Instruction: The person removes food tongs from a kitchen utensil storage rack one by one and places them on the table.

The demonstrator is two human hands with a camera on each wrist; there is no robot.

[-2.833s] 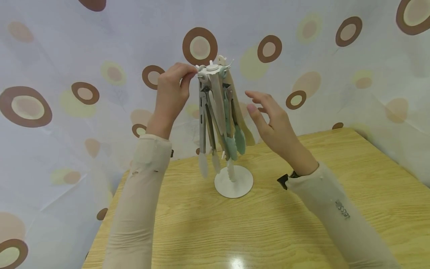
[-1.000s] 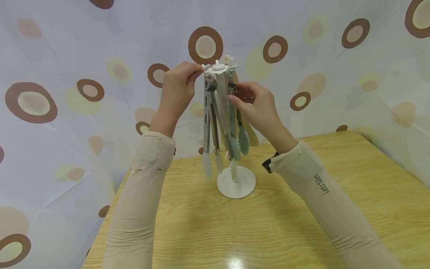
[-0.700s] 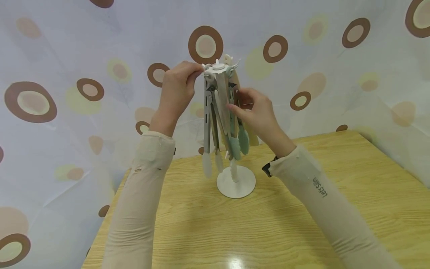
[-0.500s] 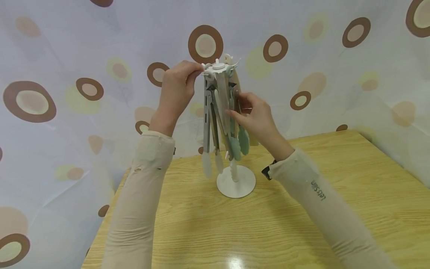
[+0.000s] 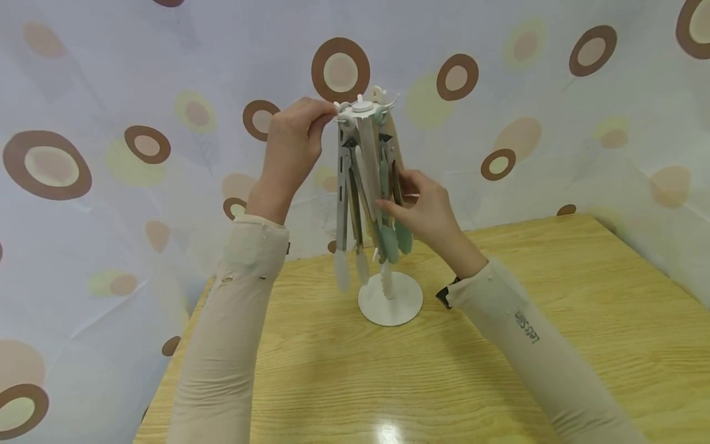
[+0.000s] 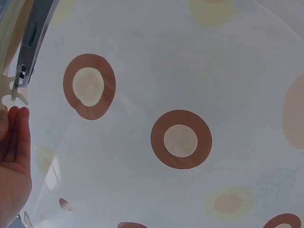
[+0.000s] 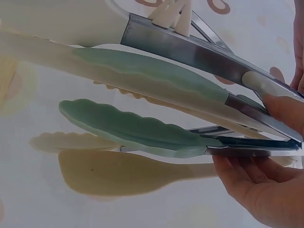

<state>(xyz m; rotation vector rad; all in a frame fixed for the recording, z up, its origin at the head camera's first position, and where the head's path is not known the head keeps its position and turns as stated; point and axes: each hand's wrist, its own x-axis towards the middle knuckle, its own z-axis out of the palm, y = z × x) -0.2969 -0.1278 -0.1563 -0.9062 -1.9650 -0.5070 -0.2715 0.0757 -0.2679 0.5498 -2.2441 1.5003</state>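
Note:
A white utensil stand [image 5: 396, 311] with a round base stands on the table, several tongs hanging from hooks round its top. At the top left, my left hand [image 5: 291, 135] pinches a hook end with thumb and fingertips. My right hand [image 5: 432, 206] is round the steel arms of the green-tipped tongs [image 7: 137, 127], thumb on one side and fingers on the other. Their green tips point down below that hand. White-tipped tongs [image 5: 342, 271] hang on the left side. Beyond the green tongs hangs a beige spatula [image 7: 111, 173], mostly hidden in the head view.
The stand is near the back edge of a wood-grain table [image 5: 333, 370]. Behind it hangs a pale wall cloth [image 5: 183, 49] with brown and yellow ovals. A small black clip [image 5: 442, 297] sticks out at the right wrist.
My right hand has come in from the right to the green-tipped tongs and slid down along their arms. My left hand stays at the hook; the head view has shifted slightly.

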